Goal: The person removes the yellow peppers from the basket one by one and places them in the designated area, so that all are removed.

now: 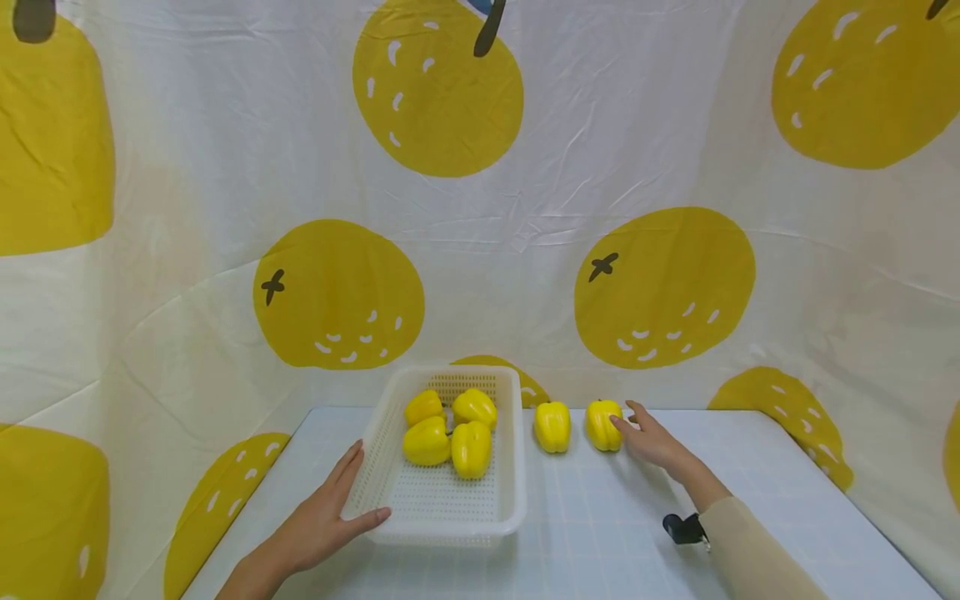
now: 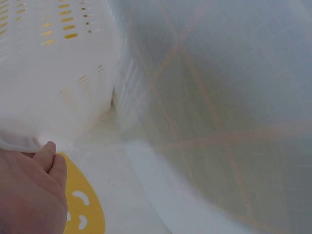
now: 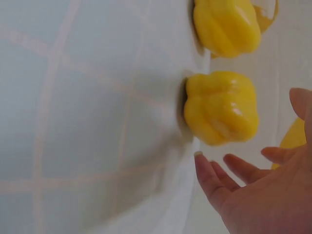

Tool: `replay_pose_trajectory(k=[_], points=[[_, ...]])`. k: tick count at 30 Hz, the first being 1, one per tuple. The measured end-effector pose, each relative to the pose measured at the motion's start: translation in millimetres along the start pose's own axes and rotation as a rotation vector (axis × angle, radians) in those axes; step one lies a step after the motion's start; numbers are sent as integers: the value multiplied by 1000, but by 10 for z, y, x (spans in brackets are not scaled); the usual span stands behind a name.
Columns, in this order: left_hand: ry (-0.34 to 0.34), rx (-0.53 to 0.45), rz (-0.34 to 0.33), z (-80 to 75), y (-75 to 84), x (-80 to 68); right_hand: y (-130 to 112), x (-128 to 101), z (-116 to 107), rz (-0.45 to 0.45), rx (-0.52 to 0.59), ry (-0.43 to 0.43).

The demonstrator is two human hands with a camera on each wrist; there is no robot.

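Observation:
My left hand [image 1: 318,518] rests at the near left corner of a white plastic basket [image 1: 512,500], fingers stretched along the outer side and thumb over the rim. In the left wrist view, the fingertips [image 2: 48,152] lie just under the rim. Several yellow bell peppers [image 1: 471,450] lie inside the basket. My right hand [image 1: 656,442] reaches beside a yellow bell pepper [image 1: 602,426] that stands on the table. Its fingers and thumb are spread, and the right wrist view shows a gap between them and that pepper [image 3: 222,108].
Another yellow bell pepper [image 1: 552,427] stands between the basket and the right-hand pepper. The light checked table [image 1: 592,533] ends at a white curtain [image 1: 495,275] printed with yellow fruit. A small black device [image 1: 684,528] hangs at the right sleeve.

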State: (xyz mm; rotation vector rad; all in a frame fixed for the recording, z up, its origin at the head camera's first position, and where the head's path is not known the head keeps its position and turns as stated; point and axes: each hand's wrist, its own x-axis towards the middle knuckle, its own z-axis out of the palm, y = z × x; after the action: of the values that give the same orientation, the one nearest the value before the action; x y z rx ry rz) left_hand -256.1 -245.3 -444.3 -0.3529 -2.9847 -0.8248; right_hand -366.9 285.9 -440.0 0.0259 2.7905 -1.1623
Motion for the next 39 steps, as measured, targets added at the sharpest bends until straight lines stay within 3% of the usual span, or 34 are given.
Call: replay_pose_trajectory(k=[19,29,39], points=[[-7,-18,-23,20,-17,12,-428,-334,44,-194,-6,-39],[-11,-14,-12,5,-9,18,-665,-399,237,-308,8,-20],[-7,-9,-20,1,-2,4,-877,-458,412,-359,44,-18]])
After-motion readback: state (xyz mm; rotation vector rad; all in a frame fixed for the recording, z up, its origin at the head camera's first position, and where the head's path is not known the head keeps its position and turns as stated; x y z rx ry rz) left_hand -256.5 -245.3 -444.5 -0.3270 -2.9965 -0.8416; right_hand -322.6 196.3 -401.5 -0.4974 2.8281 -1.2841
